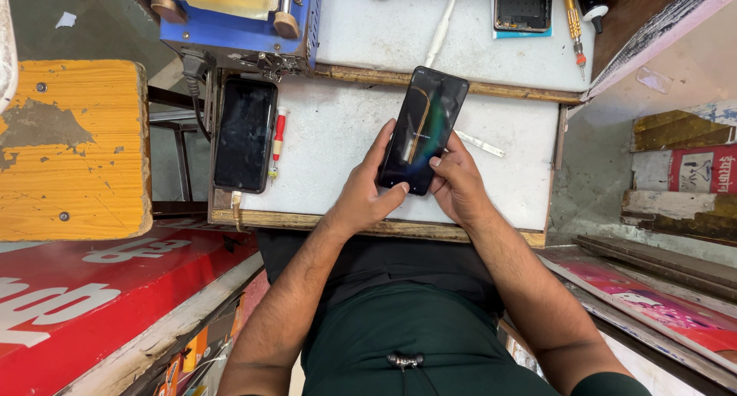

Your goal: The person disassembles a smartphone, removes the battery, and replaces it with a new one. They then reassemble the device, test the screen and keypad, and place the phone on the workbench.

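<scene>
Your left hand (362, 192) and right hand (458, 182) both clasp the black phone (424, 129) (screen up); a red screwdriver (277, 144) lies left of your grip.

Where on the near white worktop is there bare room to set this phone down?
Bare white worktop lies between the red-handled screwdriver and the left hand. Another patch sits right of the right hand, toward the edge. The left side is crowded by the second phone.

At frame centre, left hand (362, 196) and right hand (457, 182) grip a black smartphone (423, 129) above the white worktop (338, 146); another phone (245, 133) lies left.
</scene>
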{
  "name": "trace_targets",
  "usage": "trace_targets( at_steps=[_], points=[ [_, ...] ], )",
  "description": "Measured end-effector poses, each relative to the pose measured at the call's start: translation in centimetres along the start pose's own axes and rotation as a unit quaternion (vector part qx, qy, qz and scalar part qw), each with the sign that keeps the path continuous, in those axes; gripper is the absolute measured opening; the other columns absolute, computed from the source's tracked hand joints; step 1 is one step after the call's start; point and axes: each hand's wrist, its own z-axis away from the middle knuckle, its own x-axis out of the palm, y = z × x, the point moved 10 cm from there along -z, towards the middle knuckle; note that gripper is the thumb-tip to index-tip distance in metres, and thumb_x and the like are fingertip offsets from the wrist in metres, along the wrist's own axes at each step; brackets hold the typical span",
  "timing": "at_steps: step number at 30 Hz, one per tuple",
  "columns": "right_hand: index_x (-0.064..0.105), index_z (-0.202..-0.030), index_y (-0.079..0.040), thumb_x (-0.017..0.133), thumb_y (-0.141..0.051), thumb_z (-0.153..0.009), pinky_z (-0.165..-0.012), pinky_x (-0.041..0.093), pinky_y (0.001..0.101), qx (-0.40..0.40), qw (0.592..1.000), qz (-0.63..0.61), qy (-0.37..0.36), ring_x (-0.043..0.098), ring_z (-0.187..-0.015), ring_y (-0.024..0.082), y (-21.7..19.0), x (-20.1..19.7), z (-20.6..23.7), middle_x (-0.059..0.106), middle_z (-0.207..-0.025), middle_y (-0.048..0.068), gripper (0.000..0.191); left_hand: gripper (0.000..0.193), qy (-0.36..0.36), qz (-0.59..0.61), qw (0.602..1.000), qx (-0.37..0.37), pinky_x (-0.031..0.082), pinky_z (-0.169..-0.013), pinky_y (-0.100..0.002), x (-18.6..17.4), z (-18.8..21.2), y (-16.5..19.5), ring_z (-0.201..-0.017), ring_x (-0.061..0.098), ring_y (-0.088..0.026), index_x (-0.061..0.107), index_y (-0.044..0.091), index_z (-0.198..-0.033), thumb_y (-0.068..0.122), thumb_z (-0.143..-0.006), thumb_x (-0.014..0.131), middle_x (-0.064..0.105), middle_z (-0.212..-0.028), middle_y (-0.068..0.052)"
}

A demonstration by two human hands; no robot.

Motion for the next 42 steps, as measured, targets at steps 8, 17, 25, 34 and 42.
trace_targets(
  at_steps=[8, 17, 25, 34, 42],
  points=[
    [0.052, -0.142, 0.002, 0.055, -0.008, -0.102, -0.101, 0.057, 0.0352, -0.024, 0.997, 0.036, 0.063, 0.068, -0.113, 0.019, -3.7, -2.4, -1.6, 0.068, -0.127, 0.011, 0.041, 0.085, 0.022, 0.102, 0.992, 0.067, 0.042, -0.124, -0.048, -0.4, 0.2, -0.1, -0.148, 0.047, -0.031, 0.011, 0.009, -0.167, 0.028, -0.103, 0.063, 0.038, -0.163, -0.024],
    [0.059, -0.136, 0.0, 0.052, -0.01, -0.109, -0.096, 0.066, 0.0326, -0.056, 0.976, 0.185, 0.102, 0.075, -0.1, 0.017, -17.8, -6.6, -8.6, 0.073, -0.116, 0.009, 0.03, 0.056, 0.092, 0.051, 0.992, 0.073, 0.052, -0.113, -0.042, -1.4, 0.1, -0.2, -0.133, 0.059, -0.026, 0.039, 0.004, -0.155, 0.014, -0.104, 0.058, 0.055, -0.148, -0.018],
    [0.061, -0.143, -0.011, 0.051, -0.019, -0.11, -0.085, 0.065, 0.0279, -0.048, 0.951, 0.259, 0.162, 0.073, -0.096, 0.007, -19.1, -6.3, -8.5, 0.074, -0.114, 0.002, 0.035, 0.04, 0.096, 0.028, 0.992, 0.077, 0.057, -0.105, -0.036, -1.3, 0.3, -0.1, -0.128, 0.062, -0.021, 0.052, 0.002, -0.143, 0.006, -0.103, 0.056, 0.061, -0.139, -0.014],
    [0.066, -0.141, -0.005, 0.059, -0.016, -0.112, -0.091, 0.06, 0.0272, -0.112, 0.937, 0.286, 0.164, 0.071, -0.098, 0.009, -20.6, -6.4, -8.7, 0.077, -0.116, 0.004, 0.032, 0.035, 0.093, 0.023, 0.993, 0.066, 0.057, -0.103, -0.035, -1.3, 0.3, 0.0, -0.126, 0.063, -0.021, 0.058, 0.001, -0.137, 0.005, -0.103, 0.055, 0.063, -0.133, -0.014],
    [0.071, -0.129, -0.001, 0.076, -0.02, -0.104, -0.078, 0.058, 0.0363, -0.242, 0.682, 0.633, 0.276, 0.072, -0.082, 0.022, -24.7, -4.6, -7.9, 0.077, -0.093, 0.013, 0.032, 0.032, 0.102, 0.012, 0.993, 0.058, 0.059, -0.099, -0.034, -1.5, 0.2, -0.2, -0.121, 0.065, -0.02, 0.061, 0.002, -0.133, 0.007, -0.102, 0.055, 0.065, -0.128, -0.014]
  ],
)
